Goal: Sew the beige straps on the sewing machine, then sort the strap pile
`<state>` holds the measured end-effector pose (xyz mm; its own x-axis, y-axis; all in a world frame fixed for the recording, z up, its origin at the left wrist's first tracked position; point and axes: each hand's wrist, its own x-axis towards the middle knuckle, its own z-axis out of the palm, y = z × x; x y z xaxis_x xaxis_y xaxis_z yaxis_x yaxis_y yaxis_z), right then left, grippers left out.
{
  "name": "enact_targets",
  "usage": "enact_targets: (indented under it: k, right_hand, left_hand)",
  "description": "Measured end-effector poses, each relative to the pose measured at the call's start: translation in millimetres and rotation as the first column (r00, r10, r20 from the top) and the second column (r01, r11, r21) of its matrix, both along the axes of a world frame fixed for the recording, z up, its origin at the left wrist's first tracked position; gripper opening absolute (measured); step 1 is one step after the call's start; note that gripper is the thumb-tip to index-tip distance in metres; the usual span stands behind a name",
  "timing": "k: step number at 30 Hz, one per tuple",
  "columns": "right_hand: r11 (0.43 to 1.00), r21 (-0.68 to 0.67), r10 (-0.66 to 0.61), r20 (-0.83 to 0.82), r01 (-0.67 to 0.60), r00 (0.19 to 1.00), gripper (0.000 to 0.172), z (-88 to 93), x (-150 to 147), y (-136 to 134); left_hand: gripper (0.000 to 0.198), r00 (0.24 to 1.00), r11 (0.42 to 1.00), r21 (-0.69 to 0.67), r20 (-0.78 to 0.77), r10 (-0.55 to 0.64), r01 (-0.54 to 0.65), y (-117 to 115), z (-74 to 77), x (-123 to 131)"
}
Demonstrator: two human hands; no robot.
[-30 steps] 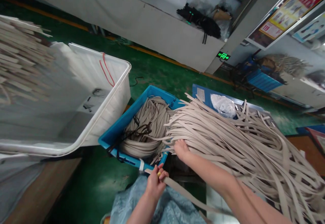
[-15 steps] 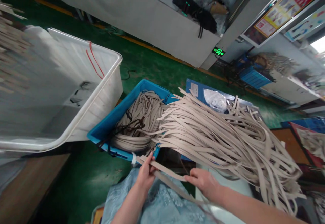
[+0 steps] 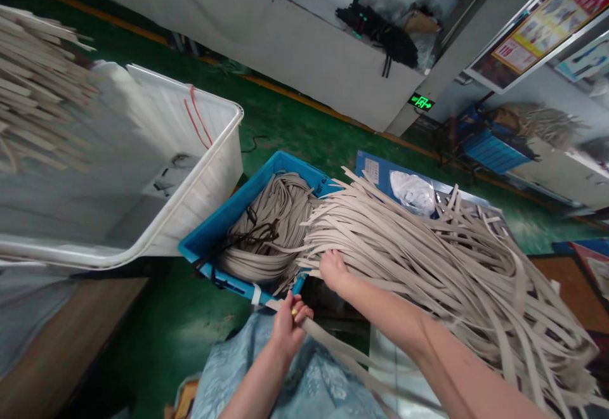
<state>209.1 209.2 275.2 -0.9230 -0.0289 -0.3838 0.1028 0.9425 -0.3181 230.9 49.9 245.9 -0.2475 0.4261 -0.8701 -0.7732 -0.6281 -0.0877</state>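
Observation:
A big heap of long beige strips (image 3: 428, 260) lies across a table to my right, its ends fanning out over a blue crate (image 3: 223, 222). My left hand (image 3: 288, 327) is closed round the ends of a few beige strips (image 3: 333, 343) that trail back over my lap. My right hand (image 3: 333, 268) reaches into the near end of the heap, fingers buried among the strips, so their grip is hidden. The blue crate holds coiled beige strips (image 3: 266, 229) tied with dark cord.
A large white tub (image 3: 200, 184) stands on the left, with more beige strips (image 3: 33, 96) piled at the far left. A second blue crate (image 3: 380, 172) holds a plastic bag (image 3: 413, 194). Green floor lies beyond, and a light blue cloth (image 3: 304, 387) covers my lap.
My right hand left the strips held at my lap and went back up into the near end of the heap. My left hand kept its grip on the strips.

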Motion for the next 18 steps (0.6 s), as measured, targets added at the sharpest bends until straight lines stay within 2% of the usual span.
enact_targets:
  k: [5, 8, 10, 13, 15, 18]
  right_hand:
    - [0.998, 0.046, 0.035, 0.026, -0.036, 0.999, 0.035, -1.6, 2.9, -2.4]
    - [0.996, 0.079, 0.025, 0.048, -0.029, 0.999, 0.022, 5.1, 22.5, -1.8]
    - [0.999, 0.035, 0.038, 0.014, -0.039, 0.999, 0.025, 9.9, 46.3, -2.1]
    - [0.987, -0.129, 0.091, -0.063, -0.099, 0.994, 0.031, 16.7, 91.7, 1.2]
    - [0.974, -0.2, 0.104, -0.045, -0.111, 0.994, 0.033, 21.9, 121.0, 8.6]
    - [0.973, -0.219, 0.083, 0.048, -0.071, 0.995, 0.04, 31.8, 155.6, 25.0]
  left_hand:
    - [0.019, 0.999, 0.999, -0.025, 0.011, 0.039, -0.039, -3.2, -8.1, -5.1]
    - [0.02, 1.0, 1.0, -0.017, 0.015, 0.018, -0.018, 0.3, -10.3, -10.3]
    - [0.022, 1.0, 1.0, -0.01, 0.003, -0.006, 0.006, 3.4, -10.0, -12.9]
    - [0.017, 0.999, 0.999, -0.021, -0.037, -0.032, 0.031, 5.4, -8.9, -15.0]
    - [0.017, 0.997, 0.998, -0.048, -0.065, -0.034, 0.031, 4.1, -8.7, -15.4]
    - [0.028, 0.995, 0.995, -0.093, -0.091, -0.034, 0.025, 0.1, -9.1, -14.3]
